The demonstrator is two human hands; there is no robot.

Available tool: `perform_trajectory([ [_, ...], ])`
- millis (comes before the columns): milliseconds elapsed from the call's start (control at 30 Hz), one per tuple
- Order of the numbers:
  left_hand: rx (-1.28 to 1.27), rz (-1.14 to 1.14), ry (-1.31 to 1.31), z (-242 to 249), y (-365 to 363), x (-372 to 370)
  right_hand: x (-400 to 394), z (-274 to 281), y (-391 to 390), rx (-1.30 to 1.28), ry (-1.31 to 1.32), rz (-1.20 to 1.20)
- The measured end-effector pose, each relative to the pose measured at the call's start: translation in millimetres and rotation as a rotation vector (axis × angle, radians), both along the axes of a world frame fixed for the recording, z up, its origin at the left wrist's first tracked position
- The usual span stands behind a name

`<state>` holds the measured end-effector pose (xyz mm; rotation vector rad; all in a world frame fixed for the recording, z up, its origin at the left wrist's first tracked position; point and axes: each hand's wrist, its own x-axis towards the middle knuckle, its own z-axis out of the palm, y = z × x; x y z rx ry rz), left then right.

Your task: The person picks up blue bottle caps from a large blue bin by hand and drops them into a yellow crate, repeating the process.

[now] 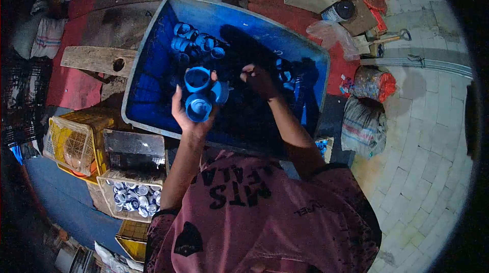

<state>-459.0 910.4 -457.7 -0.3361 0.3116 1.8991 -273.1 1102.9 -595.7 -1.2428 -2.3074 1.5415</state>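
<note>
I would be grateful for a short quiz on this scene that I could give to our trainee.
1. True or false: the right hand rests on the shirt.
2. What does the left hand hold?
A) A shovel
B) Blue pieces
C) A sack
3. Fill in the missing word: the crate of small white-and-blue pieces stands on the person's ____ side.

Key:
1. False; it is over the bin.
2. B
3. left
</note>
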Motion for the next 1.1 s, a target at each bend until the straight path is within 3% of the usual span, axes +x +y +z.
perform_trajectory([
  [67,-0.033,0.025,0.030,-1.0,-7.8,-6.0,8.1,-62.3,-17.7,0.082,-0.225,0.076],
  [167,-0.023,0.082,-0.060,5.1,-19.2,-16.2,0.2,-83.0,-38.7,0.119,-0.383,0.152],
  [533,0.008,0.129,-0.135,-1.6,-41.2,-34.0,-66.1,-97.5,-56.8,0.187,-0.450,0.193],
  [933,-0.060,0.077,0.071,1.7,-40.2,-40.9,-36.7,-101.4,-57.8,0.168,-0.498,0.001],
  [1100,-0.084,0.121,-0.006,8.7,-35.4,-40.3,-23.9,-97.6,-58.4,0.102,-0.435,-0.146],
])
